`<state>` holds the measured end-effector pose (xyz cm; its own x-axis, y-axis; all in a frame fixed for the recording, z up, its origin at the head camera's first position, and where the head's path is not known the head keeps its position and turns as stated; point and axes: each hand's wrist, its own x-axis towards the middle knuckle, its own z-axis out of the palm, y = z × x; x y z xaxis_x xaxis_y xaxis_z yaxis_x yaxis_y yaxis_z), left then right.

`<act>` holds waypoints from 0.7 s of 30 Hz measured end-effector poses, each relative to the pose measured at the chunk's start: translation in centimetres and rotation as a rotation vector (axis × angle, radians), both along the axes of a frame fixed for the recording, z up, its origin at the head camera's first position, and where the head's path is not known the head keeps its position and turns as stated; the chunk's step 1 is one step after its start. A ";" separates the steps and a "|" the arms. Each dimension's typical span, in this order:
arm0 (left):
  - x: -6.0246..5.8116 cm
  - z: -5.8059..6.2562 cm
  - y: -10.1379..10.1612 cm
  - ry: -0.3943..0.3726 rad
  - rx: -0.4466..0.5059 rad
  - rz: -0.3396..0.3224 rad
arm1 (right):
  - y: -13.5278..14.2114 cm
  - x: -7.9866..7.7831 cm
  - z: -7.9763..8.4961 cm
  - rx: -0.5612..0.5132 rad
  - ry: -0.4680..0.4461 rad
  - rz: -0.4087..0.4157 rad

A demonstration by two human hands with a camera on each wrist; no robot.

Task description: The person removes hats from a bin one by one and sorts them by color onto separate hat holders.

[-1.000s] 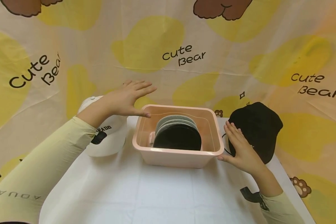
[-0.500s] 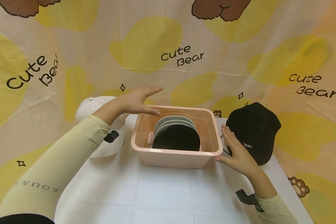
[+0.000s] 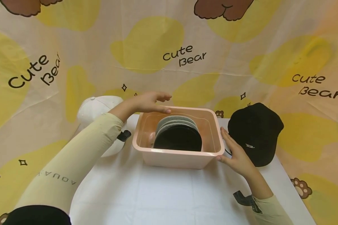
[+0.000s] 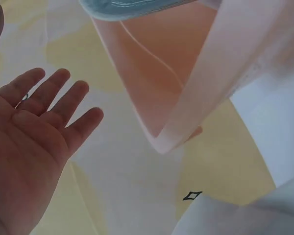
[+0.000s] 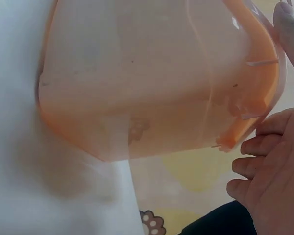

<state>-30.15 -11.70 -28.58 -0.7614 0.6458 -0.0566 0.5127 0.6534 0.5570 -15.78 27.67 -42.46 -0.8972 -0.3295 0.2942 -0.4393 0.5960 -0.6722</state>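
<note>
1. Although the "Cute Bear" backdrop cloth (image 3: 146, 43) fills everything beyond, my attention belongs to the white-covered table (image 3: 157, 193) in front of it.
2. The pink plastic bin (image 3: 174, 160) rests on that table between two caps, a long wall toward me. I judge the step in hand to be steadying it, best done with matched pressure at both short ends.
3. The black baseball cap (image 3: 256, 134) lies beside the bin's right end, just beyond my fingers; I should keep my knuckles from nudging it.
4. The white baseball cap (image 3: 98, 107) sits on the left, partly hidden by my left sleeve (image 3: 73, 162), so that elbow needs care.
5. Inside the bin, grey round dishes (image 3: 174, 118) and a black round dish (image 3: 177, 139) seem to stand on edge, the black one nearest me; slow, level handling should keep them from tipping.
6. My right hand (image 3: 237, 157) lies along the right end, fingers loosely extended, thumb at the near corner, touching the rim without wrapping it.
7. My left hand (image 3: 149, 103) is spread, holding nothing, over the far left rim; whether its thumb touches, I cannot tell.
</note>
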 end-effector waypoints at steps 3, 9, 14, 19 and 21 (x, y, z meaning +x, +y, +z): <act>-0.4 -0.5 0.3 -0.037 0.018 -0.011 | -0.2 0.0 -0.1 -0.017 -0.004 -0.008; -1.1 -1.5 0.9 -0.089 0.062 -0.030 | -0.5 0.0 -0.5 -0.062 -0.003 -0.046; -1.6 -2.2 1.3 -0.155 0.116 -0.039 | -0.6 0.0 -1.0 -0.120 -0.017 -0.057; -1.9 -2.7 1.6 -0.192 0.118 -0.048 | -0.6 0.0 -0.9 -0.108 -0.031 -0.073; -2.0 -2.7 1.9 -0.195 0.110 -0.055 | -0.6 0.1 -0.8 -0.102 -0.039 -0.083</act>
<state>-32.14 -9.79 -31.32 -0.7062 0.6966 -0.1268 0.4214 0.5574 0.7153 -15.73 27.09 -43.30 -0.9315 -0.2238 0.2867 -0.3637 0.5564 -0.7471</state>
